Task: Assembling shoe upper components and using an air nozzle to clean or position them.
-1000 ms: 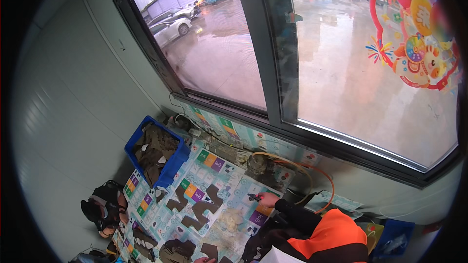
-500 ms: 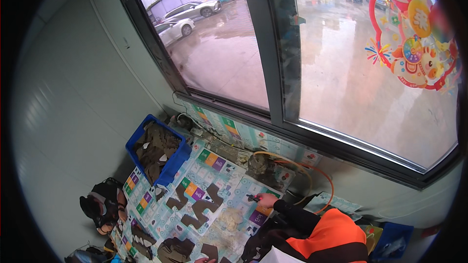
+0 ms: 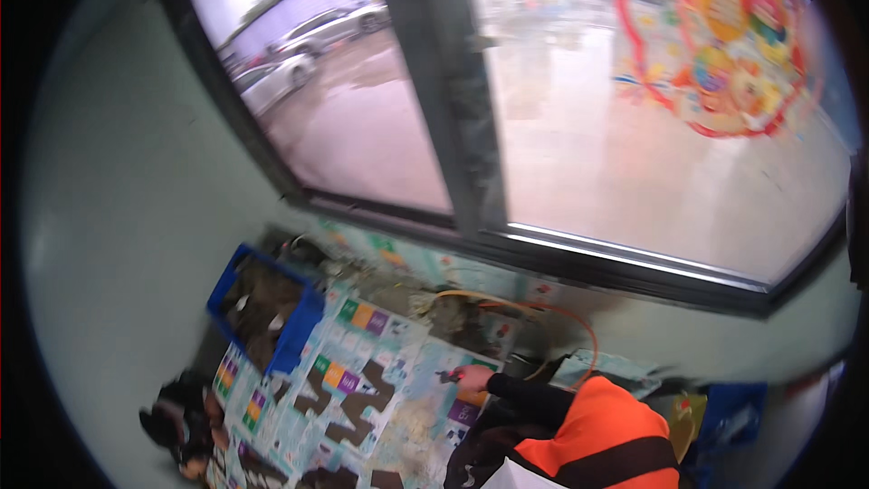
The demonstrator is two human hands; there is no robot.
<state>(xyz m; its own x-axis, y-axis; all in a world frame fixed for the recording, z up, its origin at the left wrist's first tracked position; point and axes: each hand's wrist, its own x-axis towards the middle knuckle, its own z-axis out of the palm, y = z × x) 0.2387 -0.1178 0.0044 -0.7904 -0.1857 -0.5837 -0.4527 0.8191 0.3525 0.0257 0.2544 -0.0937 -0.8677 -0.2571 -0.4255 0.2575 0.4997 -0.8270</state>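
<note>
**View swings; one hand slips out of it**

My view has just swung rightward and blurred, and the left hand, which showed at the lower edge half a second ago, is gone; I cannot tell what it holds. For the work, that leaves me only one hand to judge by.

The right hand [image 3: 472, 378] has kept its place over the table [image 3: 407, 358], fingers curled inward and grasping a small dark tool [image 3: 446, 377] with a touch of red, its end poking out left of them. Blur hides its kind.

Left of the fingers and apart from them lies a zigzag brown piece [image 3: 364, 409]; beyond it sits a smaller brown piece [image 3: 312, 398]. Farther left and away is the blue crate [image 3: 303, 335] of brown scraps. An orange hose [image 3: 593, 344] curves to the fingers' right. A co-worker [image 3: 186, 426] sits well left.
</note>
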